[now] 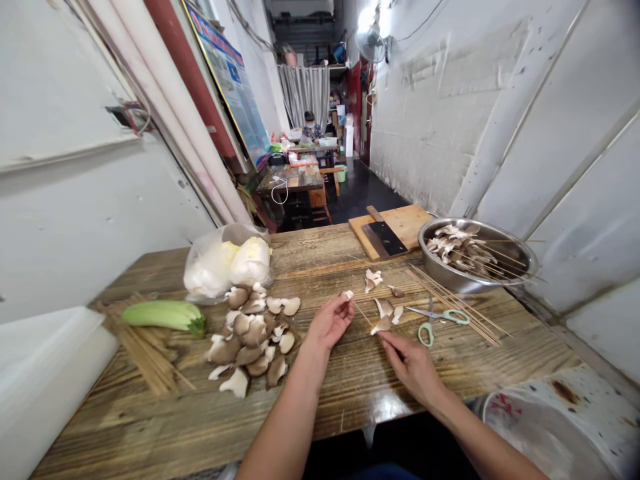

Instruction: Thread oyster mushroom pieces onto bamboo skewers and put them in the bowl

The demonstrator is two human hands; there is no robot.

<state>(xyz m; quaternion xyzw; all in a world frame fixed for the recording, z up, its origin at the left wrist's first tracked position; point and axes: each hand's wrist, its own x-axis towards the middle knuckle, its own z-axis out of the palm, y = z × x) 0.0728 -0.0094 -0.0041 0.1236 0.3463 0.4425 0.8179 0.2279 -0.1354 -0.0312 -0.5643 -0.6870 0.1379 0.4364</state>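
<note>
Above the middle of the table, my left hand [330, 320] is closed around one end of a thin wooden skewer [363, 314], with a small pale mushroom piece [347, 294] at its fingertips. The skewer slants down to the right. At its other end my right hand [413, 365] pinches an oyster mushroom piece [382, 325]; whether the tip has pierced it I cannot tell. Just beyond lie loose mushroom pieces [373, 281]. Green-handled scissors [437, 316] rest spread on the table right of them. To the left is a pile of oyster mushrooms [253, 337].
A steel bowl [453, 283] of skewered mushrooms stands right, its sticks jutting out. Loose skewers [455, 303] lie before it. Behind are a cleaver [385, 239] and cutting board [407, 223]. Left are bagged cabbages [227, 263], a green squash [163, 315] and more skewers [150, 360].
</note>
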